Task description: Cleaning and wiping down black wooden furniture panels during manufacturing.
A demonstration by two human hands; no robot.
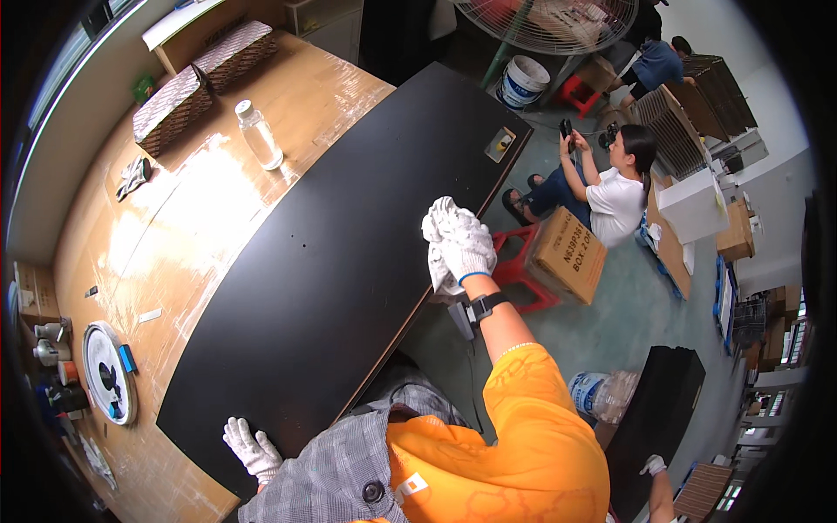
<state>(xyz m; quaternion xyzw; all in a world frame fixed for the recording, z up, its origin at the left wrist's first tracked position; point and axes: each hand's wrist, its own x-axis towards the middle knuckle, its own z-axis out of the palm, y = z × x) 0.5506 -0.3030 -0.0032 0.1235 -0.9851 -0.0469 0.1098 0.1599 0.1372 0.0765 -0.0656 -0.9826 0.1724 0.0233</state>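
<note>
A long black panel (305,253) lies across the wooden worktable, with a few small holes in its surface. My right hand (471,254), in a white knit glove, is closed around a crumpled white cloth (445,218). The cloth rests on the panel by its right-hand edge, and part of it hangs down beside the wrist. At the panel's near end my left hand (253,449), gloved too, lies flat with its fingers spread. A small rectangular recess (500,145) with something yellowish in it shows near the panel's far end.
On the wooden table (166,244) stand a clear bottle (259,135), patterned boxes (174,105) and a round white lid (109,370). To the right are a red stool (519,279), a carton (568,253) and a seated person (615,187) holding a phone. Another person's gloved hand (653,465) touches a dark panel (658,410).
</note>
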